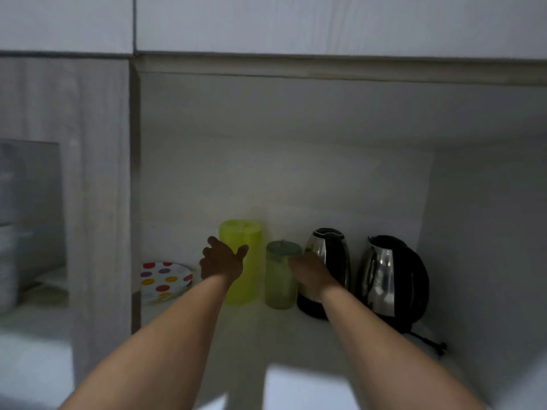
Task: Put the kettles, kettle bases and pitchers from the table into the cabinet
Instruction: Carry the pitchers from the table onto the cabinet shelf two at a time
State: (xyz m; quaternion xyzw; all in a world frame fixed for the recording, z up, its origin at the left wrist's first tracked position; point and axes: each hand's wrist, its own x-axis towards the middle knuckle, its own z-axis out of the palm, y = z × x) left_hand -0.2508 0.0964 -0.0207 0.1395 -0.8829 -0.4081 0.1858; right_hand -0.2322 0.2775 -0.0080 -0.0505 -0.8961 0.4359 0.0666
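Inside the cabinet (296,173), the left hand (222,263) is spread beside the tall pitcher (245,273). The right hand (310,273) grips the short pitcher (279,279). Count: two pitchers, two kettles (328,261) (390,279) right of them.

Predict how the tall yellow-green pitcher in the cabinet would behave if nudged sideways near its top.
The tall yellow-green pitcher looks tall and narrow, so it would probably tip rather than slide. Translucent plastic suggests it is light. Falling right, it would likely hit the smaller green pitcher beside it.
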